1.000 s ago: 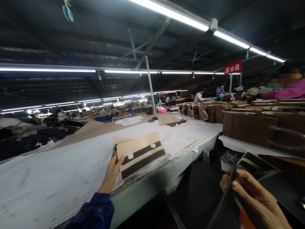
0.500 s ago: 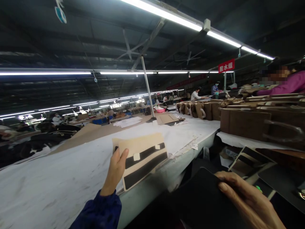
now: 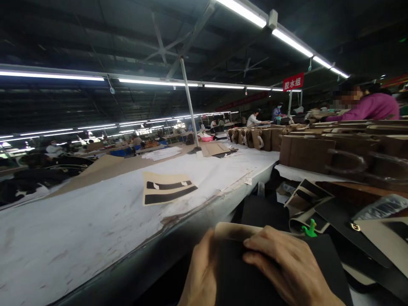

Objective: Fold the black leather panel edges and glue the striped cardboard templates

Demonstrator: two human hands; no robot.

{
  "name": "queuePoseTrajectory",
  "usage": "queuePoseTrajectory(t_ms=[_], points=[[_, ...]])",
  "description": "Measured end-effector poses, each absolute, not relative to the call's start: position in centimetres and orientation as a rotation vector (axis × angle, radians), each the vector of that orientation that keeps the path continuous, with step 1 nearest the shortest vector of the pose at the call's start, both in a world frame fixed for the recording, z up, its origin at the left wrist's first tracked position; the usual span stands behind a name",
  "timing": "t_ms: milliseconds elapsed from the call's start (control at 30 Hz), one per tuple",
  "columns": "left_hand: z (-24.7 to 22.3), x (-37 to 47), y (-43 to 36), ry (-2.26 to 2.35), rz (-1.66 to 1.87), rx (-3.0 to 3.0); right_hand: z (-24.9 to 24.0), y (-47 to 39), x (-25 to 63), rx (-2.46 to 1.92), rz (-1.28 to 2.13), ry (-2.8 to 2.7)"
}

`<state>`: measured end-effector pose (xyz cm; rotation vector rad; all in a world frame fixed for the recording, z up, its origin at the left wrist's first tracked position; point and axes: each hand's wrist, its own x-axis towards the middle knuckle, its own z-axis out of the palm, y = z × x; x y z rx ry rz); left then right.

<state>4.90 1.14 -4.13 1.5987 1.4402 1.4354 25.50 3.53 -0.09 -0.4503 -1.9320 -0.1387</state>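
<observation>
A black flat panel (image 3: 239, 272) is held low in front of me, with the edge of a beige panel (image 3: 234, 230) showing along its top. My left hand (image 3: 200, 270) grips the left side of these panels; motion blurs its fingertips. Bent over the upper part of the black panel is my right hand (image 3: 287, 263), closed, with thumb and forefinger at the panel near its top. On the white-covered table, apart from both hands, lies a beige piece with two black strips (image 3: 168, 197) and small pale tabs.
The white table (image 3: 105, 225) runs along my left, its edge beside my left hand. Brown bags (image 3: 307, 153) stand in rows at the right. Below them lie loose black and beige pieces (image 3: 350, 229) and a green clip (image 3: 310, 228). A person in a purple sleeve (image 3: 369, 106) works behind the bags.
My left hand has left the strip-marked piece over the table and moved down and right to the black panel. A beige edge now shows behind that panel. The view has shifted right and down.
</observation>
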Motion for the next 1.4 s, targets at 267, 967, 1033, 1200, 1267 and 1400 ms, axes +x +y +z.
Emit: queuePoseTrajectory(t_ms=[267,967,1033,1200,1267,1400], points=[[-3.2,6.7,-0.7,1.338,1.521,1.510,-0.4,3.4,25.7,-0.489,-0.329,-1.921],[-2.0,8.1,-2.0,1.383,1.440,1.514,-0.7,3.6,26.2,-0.547,-0.271,-1.997],[-1.8,7.9,-1.9,1.406,1.417,1.505,-0.9,3.7,26.1,-0.561,-0.266,-1.980],[-1.0,7.7,-1.9,1.413,1.387,1.467,-1.4,3.9,26.1,-0.614,-0.217,-2.016],[-1.1,7.7,-2.0,1.424,1.386,1.486,-1.2,3.9,26.0,-0.583,-0.226,-2.018],[-1.6,7.9,-2.5,1.519,1.390,1.423,-0.5,3.9,25.6,-0.534,-0.245,-1.972]])
